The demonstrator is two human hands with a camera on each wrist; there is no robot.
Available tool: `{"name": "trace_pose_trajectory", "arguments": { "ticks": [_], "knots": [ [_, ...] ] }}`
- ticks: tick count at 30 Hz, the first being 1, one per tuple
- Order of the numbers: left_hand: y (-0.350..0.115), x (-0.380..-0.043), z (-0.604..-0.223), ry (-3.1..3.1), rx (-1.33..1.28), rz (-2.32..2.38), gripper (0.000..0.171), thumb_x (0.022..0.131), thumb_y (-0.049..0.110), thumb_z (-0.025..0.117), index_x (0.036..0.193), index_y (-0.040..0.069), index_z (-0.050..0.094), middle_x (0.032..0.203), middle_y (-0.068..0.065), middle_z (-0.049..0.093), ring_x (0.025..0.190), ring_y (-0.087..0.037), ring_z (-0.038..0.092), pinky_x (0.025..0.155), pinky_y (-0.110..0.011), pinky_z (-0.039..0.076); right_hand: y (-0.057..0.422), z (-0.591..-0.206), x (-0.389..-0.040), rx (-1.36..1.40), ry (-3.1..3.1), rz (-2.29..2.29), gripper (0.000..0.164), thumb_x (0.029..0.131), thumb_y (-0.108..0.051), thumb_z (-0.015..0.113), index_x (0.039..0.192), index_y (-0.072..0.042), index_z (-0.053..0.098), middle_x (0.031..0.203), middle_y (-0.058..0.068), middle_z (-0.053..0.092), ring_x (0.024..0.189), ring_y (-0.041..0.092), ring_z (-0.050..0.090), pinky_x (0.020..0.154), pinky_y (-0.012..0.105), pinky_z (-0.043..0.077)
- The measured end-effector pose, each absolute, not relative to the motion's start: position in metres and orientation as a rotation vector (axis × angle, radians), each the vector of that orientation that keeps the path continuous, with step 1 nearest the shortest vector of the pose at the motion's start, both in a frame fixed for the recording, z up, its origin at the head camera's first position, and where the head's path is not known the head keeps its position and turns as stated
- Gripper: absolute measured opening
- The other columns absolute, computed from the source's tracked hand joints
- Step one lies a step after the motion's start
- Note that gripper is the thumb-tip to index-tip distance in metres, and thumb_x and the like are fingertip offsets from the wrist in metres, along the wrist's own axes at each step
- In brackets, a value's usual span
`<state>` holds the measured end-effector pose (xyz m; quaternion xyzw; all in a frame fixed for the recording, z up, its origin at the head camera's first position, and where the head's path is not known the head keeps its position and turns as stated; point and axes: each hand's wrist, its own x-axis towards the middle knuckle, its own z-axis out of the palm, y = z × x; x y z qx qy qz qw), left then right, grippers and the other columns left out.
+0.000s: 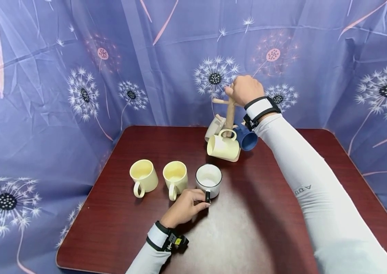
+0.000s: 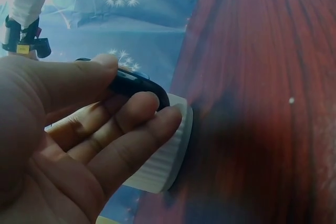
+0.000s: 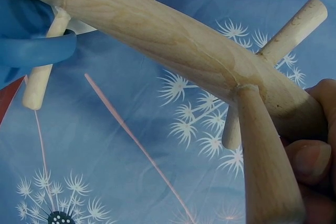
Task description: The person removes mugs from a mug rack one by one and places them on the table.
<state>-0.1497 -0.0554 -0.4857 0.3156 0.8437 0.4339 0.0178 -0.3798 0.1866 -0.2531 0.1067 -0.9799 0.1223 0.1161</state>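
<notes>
My left hand [image 1: 187,207] pinches the black handle of a white ribbed mug [image 1: 213,180] with a dark rim, which stands upright on the table. The left wrist view shows the thumb and fingers around that handle [image 2: 137,83]. Farther back, my right hand [image 1: 247,90] grips the top of a wooden mug tree [image 1: 230,112]. Its post [image 3: 157,38] and bare upper pegs fill the right wrist view. On the lower pegs hang a pale yellow mug [image 1: 223,147], a blue mug [image 1: 248,139] and a whitish mug [image 1: 214,129].
Two pale yellow mugs, one at far left [image 1: 147,176] and another [image 1: 176,176] beside my left hand, stand upright with handles toward me. The dark red table [image 1: 111,236] meets a blue dandelion-print curtain [image 1: 172,76] behind and at the sides.
</notes>
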Motion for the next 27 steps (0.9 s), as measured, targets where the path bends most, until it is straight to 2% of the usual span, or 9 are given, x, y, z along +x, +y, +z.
{"name": "trace_pose_trajectory", "arguments": {
  "ticks": [12, 17, 27],
  "knots": [
    [-0.054, -0.145, -0.491, 2.619, 0.994, 1.314, 0.006, 0.093, 0.008, 0.076, 0.087, 0.010, 0.077, 0.089, 0.001, 0.072, 0.084, -0.003, 0.058, 0.080, -0.022, 0.052, 0.188, -0.262, -0.378, 0.325, -2.902, 0.338, 0.050, 0.105, -0.047, 0.050, 0.068, -0.014, 0.049, 0.070, 0.007, 0.055, 0.079, 0.036, 0.065, 0.078, 0.055, 0.058],
    [-0.050, -0.151, -0.487, 2.625, 1.044, 1.304, 0.007, 0.094, 0.009, 0.075, 0.088, 0.009, 0.078, 0.091, 0.001, 0.073, 0.085, -0.002, 0.059, 0.079, -0.024, 0.054, 0.192, -0.258, -0.381, 0.296, -2.871, 0.328, 0.050, 0.105, -0.046, 0.050, 0.067, -0.014, 0.048, 0.070, 0.008, 0.055, 0.080, 0.038, 0.065, 0.076, 0.055, 0.057],
    [-0.056, -0.152, -0.481, 2.628, 1.029, 1.240, 0.010, 0.094, 0.010, 0.075, 0.083, 0.010, 0.074, 0.085, 0.002, 0.066, 0.078, -0.001, 0.053, 0.074, -0.021, 0.050, 0.188, -0.254, -0.382, 0.336, -2.884, 0.319, 0.050, 0.105, -0.048, 0.047, 0.069, -0.014, 0.050, 0.077, 0.011, 0.060, 0.082, 0.038, 0.067, 0.079, 0.057, 0.058]
  ]
}}
